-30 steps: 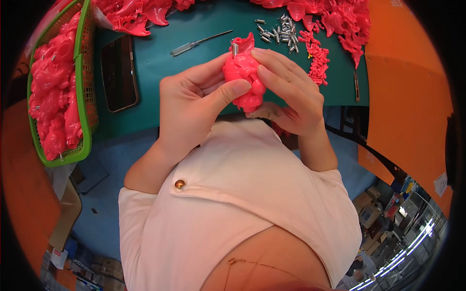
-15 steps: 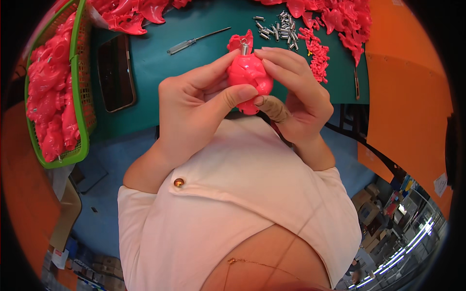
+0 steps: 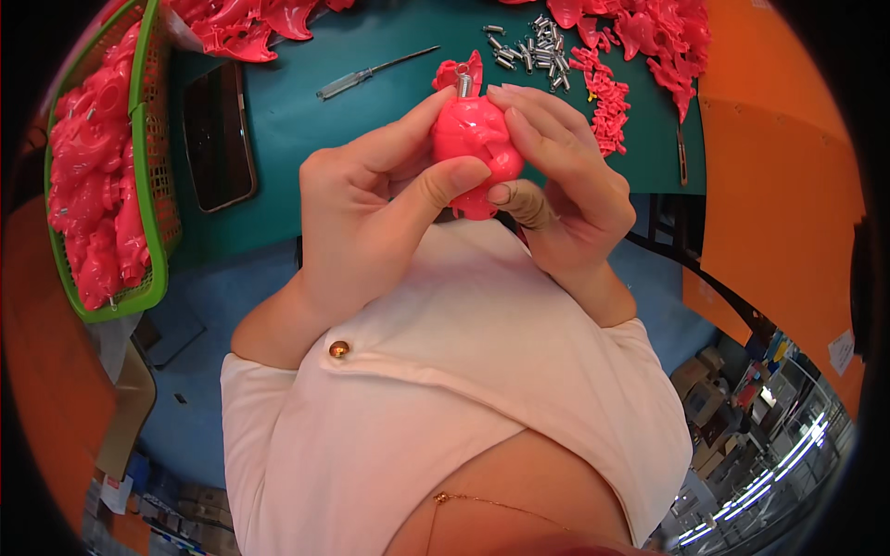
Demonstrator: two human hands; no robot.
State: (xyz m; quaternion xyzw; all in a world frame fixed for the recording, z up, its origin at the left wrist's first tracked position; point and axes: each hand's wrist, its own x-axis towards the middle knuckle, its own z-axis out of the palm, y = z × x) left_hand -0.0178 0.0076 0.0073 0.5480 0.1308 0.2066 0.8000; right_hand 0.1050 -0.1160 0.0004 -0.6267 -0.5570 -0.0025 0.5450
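Note:
Between my two hands is a glossy pink-red plastic figure [image 3: 476,139], held just over the near edge of the table. A silver metal spring or cylinder with a small loop [image 3: 464,83] stands out of its top. My left hand [image 3: 375,190] grips the figure from the left, its thumb across the lower front. From the right, my right hand [image 3: 565,176] closes on it, with fingertips near the top and a covered thumb at the lower side. Just behind the figure shows another pink-red plastic piece [image 3: 447,74]. My fingers hide much of the figure's sides.
A screwdriver [image 3: 348,85] and a dark phone [image 3: 219,139] lie on the green table [image 3: 278,120]. At left stands a green basket [image 3: 159,269] of pink-red parts. Silver springs or cylinders [image 3: 530,54], small pink-red pieces [image 3: 609,116] and shell parts [image 3: 649,37] lie beyond my right hand.
Both hands keep their grip on the figure. It has turned slightly, and my right fingers have shifted a little along its side.

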